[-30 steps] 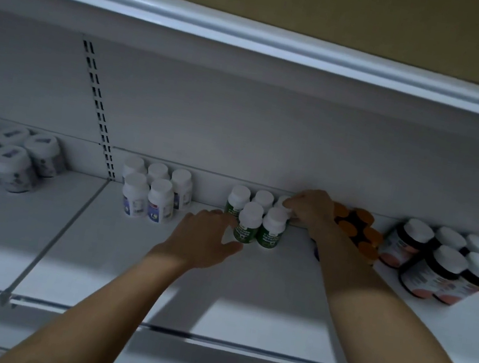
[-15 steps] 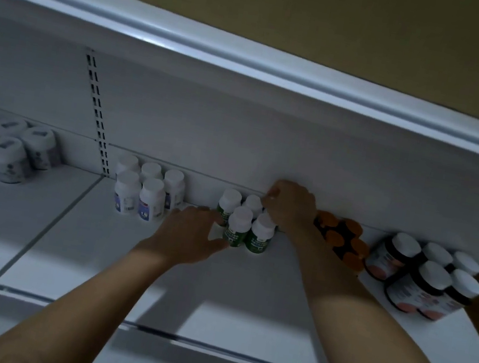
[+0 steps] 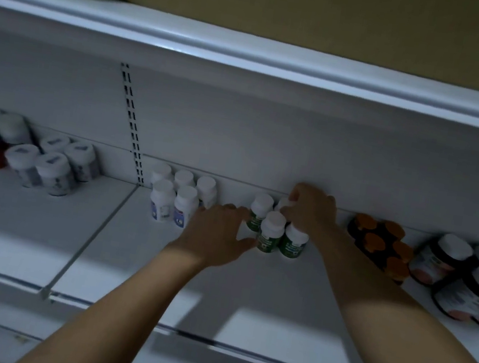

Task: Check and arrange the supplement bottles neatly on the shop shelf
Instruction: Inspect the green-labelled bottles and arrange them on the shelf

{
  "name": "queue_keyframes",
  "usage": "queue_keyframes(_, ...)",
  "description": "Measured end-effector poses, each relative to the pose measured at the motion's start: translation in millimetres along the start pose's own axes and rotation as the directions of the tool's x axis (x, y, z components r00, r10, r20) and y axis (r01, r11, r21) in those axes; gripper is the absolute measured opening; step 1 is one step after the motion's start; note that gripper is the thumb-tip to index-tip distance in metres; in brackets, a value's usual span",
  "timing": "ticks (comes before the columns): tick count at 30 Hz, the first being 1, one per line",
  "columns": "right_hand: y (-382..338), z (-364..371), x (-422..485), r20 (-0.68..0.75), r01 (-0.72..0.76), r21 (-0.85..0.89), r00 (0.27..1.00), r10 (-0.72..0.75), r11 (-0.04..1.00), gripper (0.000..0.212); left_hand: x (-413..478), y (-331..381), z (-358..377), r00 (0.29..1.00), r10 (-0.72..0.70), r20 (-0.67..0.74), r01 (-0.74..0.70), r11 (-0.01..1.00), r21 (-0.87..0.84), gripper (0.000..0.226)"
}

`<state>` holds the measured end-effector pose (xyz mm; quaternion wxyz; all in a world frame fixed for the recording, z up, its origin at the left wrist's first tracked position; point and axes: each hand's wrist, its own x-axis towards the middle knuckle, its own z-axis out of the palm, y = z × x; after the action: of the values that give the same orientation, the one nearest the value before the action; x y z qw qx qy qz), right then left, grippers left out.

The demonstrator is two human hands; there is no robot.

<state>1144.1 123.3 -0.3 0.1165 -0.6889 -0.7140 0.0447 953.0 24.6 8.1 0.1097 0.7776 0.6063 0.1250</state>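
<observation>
Shelf [image 3: 275, 301], white and dimly lit, seen from above, with groups of supplement bottles along its back wall. Near the middle I see a cluster of green-label bottles [image 3: 270, 234] with white caps, upright and packed against one another. The left hand [image 3: 217, 231] rests with straight fingers against the cluster's left side, thumb beside the front bottle, gripping nothing. The right hand [image 3: 310, 212] reaches over the cluster from the right, its fingers curled round the cap of the rear bottle [image 3: 282, 203] by the back wall. Just left of the cluster stand five white bottles [image 3: 179, 200] with bluish labels. Just right of it are orange-capped bottles [image 3: 380, 239], dark-bodied. Further right are large dark jars [image 3: 468, 283] with white lids. At the far left are blurred grey-lidded jars [image 3: 50, 165]. A cardboard box [image 3: 323, 11] sits on the shelf above.
</observation>
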Motion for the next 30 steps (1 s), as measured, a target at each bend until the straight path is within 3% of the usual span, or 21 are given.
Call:
queue_keyframes(3, -2.1, -13.9, -11.4, -0.098, -0.049, 0.235, 0.992, 0.073, 0.971, 0.037, -4.7, 0.0, -6.7, 1.0, 0.005, -0.009, -0.006, 1.0, -0.015, 0.049)
queue_keyframes(7, -7.2, -54.2, -31.1, -0.176, -0.081, 0.573, 0.96, 0.219, 0.816, 0.044, -7.5, 8.4, -19.7, 0.998, 0.052, -0.043, -0.052, 0.999, -0.003, 0.048)
queue_keyframes(10, -10.7, -78.8, -54.5, -0.213, -0.043, 0.708, 0.939, 0.27, 0.705, 0.034, -9.7, 17.7, -29.8, 0.994, 0.087, -0.066, -0.09, 0.995, -0.046, 0.049)
queue_keyframes(13, -15.5, -94.5, -85.9, -0.144, -0.033, 0.834, 0.951, 0.275, 0.551, 0.021, -16.8, 29.4, -38.2, 0.993, 0.106, -0.043, -0.11, 0.989, -0.098, 0.049)
queue_keyframes(17, -34.4, -112.6, -132.8, -0.105, -0.05, 0.867, 0.954, 0.28, 0.496, 0.017, -33.2, 37.9, -38.3, 0.983, 0.154, -0.097, -0.175, 0.944, -0.279, 0.056)
queue_keyframes(23, -50.8, -129.0, -194.4, -0.12, 0.007, 0.941, 0.941, 0.317, 0.338, 0.01, -79.5, 42.8, -46.3, 0.943, 0.297, -0.148, -0.318, 0.683, -0.658, 0.053)
queue_keyframes(26, -56.6, -123.3, -209.1, -0.114, 0.011, 0.957, 0.933, 0.342, 0.289, 0.013, -84.9, 46.1, -41.9, 0.939, 0.311, -0.147, -0.314, 0.601, -0.735, 0.062)
queue_keyframes(30, -63.3, -111.8, -217.5, -0.083, -0.003, 0.975, 0.923, 0.377, 0.224, 0.019, -89.9, 49.0, -39.2, 0.939, 0.311, -0.147, -0.313, 0.592, -0.743, 0.075)
